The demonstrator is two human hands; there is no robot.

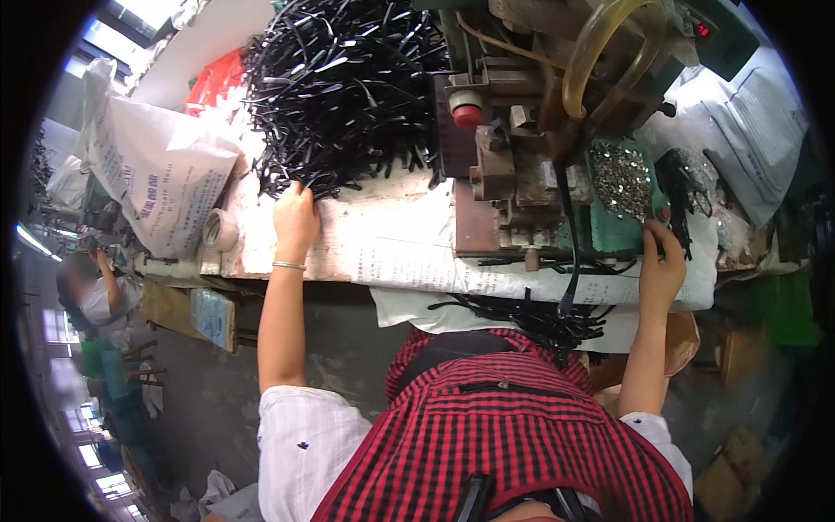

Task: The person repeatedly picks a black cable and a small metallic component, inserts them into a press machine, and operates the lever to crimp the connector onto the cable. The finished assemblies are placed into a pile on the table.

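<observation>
My left hand (297,219) is closed at the near edge of a big heap of glossy, slender black strips (348,96), with strip ends at its fingertips. It appears to grip one of them. At the near right corner of a green tray (622,224), my right hand (664,265) has thumb and forefinger drawn together; anything pinched there is too small to make out. Small shiny metal parts (621,178) fill much of the tray. Between the hands stands a brown, worn bench machine (517,187). One long black strip (567,235) hangs down across its front.
A red button (467,115) sits on the machine, below yellowish hoses (581,70). A white sack (161,174) and a white tape roll (221,230) are at left. More black strips (548,322) lie at my lap. Plastic bags (739,130) lie at right. Another person (100,291) sits far left.
</observation>
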